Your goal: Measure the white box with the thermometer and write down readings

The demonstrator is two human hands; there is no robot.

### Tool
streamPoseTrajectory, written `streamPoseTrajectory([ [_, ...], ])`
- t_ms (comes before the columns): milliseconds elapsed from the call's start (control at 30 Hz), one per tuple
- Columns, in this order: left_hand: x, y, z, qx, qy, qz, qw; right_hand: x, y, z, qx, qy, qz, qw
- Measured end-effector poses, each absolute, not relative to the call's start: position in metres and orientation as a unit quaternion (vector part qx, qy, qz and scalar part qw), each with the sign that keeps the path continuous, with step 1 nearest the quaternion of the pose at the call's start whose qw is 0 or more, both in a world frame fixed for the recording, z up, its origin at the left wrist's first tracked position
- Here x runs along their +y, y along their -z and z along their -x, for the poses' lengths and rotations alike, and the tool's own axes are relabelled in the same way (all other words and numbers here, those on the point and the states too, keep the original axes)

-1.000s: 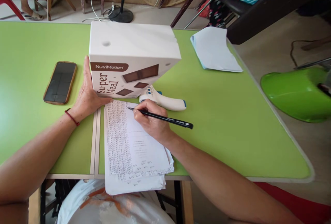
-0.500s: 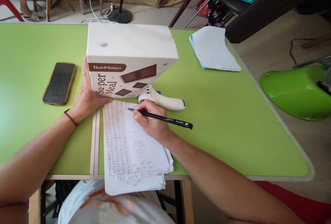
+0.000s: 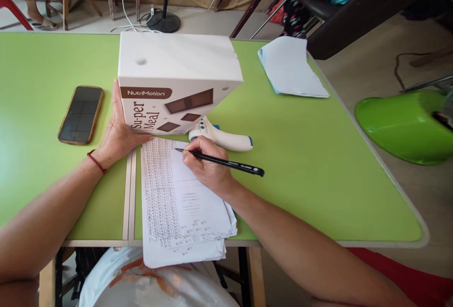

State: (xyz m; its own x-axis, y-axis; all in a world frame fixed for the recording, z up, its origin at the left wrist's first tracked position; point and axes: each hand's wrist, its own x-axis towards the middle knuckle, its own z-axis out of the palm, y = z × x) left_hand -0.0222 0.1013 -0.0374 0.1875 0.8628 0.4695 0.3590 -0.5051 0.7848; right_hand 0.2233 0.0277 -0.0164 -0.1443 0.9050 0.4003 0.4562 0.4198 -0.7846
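My right hand [image 3: 208,165] is closed round a black pen [image 3: 230,163], its tip at the upper part of a stack of white paper [image 3: 201,203]. Rows of dense handwriting fill the sheet's left side, with fainter lines at its middle. My left hand [image 3: 122,132] lies with fingers stretched along the left side of a white "NutriMotion Super Meal" box [image 3: 180,61]. Its thumb reaches to the paper's top edge, under the box's front. A white-and-blue handheld thermometer [image 3: 230,139] lies just beyond my right hand, partly hidden by the box.
A phone in a brown-edged case [image 3: 80,114] lies left on the green table [image 3: 318,170]. Folded white paper [image 3: 292,68] sits near the far right corner. Beyond the right edge is a green plastic object [image 3: 403,125]. A person's foot [image 3: 44,21] shows at far left.
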Motion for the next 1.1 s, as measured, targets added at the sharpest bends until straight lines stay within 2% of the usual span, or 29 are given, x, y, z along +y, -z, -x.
streamPoseTrajectory([
  [133,0.1022,0.0388,0.0231,0.417,-0.486,-0.723,0.258,0.0274,0.0168,-0.2243,-0.714,-0.259,0.479,0.441],
  [333,0.1022,0.0376,0.0222,0.422,-0.478,-0.727,0.257,0.0267,0.0176,-0.2263,-0.695,-0.250,0.469,0.484],
  [1100,0.1027,0.0378,0.0209,0.413,-0.502,-0.713,0.262,0.0272,0.0192,-0.2267,-0.709,-0.229,0.492,0.451],
])
